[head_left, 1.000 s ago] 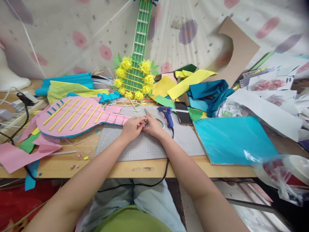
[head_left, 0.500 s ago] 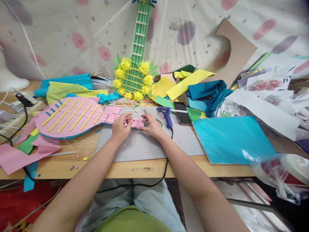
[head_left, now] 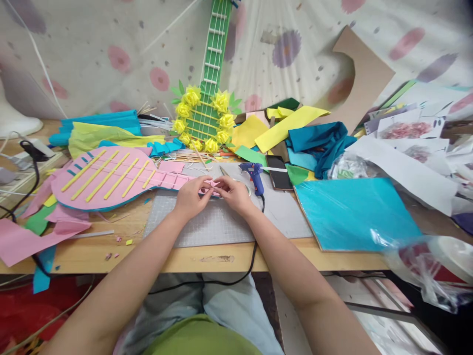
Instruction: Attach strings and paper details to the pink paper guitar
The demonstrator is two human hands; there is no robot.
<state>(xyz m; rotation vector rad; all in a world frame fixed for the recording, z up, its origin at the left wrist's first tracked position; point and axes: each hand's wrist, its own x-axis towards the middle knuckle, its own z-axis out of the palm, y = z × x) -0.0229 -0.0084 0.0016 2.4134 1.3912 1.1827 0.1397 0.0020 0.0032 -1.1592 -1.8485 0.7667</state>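
Observation:
A pink paper guitar (head_left: 107, 178) with yellow strips lies on the table, its neck reaching onto the grey cutting mat (head_left: 221, 222). My left hand (head_left: 190, 197) and my right hand (head_left: 232, 194) meet at the end of the neck. Both pinch a small pink paper piece (head_left: 211, 184) between fingertips, fingers curled. A blue glue gun (head_left: 254, 175) lies just right of my right hand, its black cord running off the table edge. A tape roll sits partly hidden behind my right hand.
A green paper guitar with yellow flowers (head_left: 207, 116) leans on the back wall. Coloured paper piles, a phone (head_left: 280, 172), a teal board (head_left: 354, 212) and a plastic bag (head_left: 432, 268) fill the right side. A power strip and cables (head_left: 29, 153) lie left.
My hands drew apart along the pink neck half a second ago, then came back together on the small pink piece. The pink guitar shifted slightly left.

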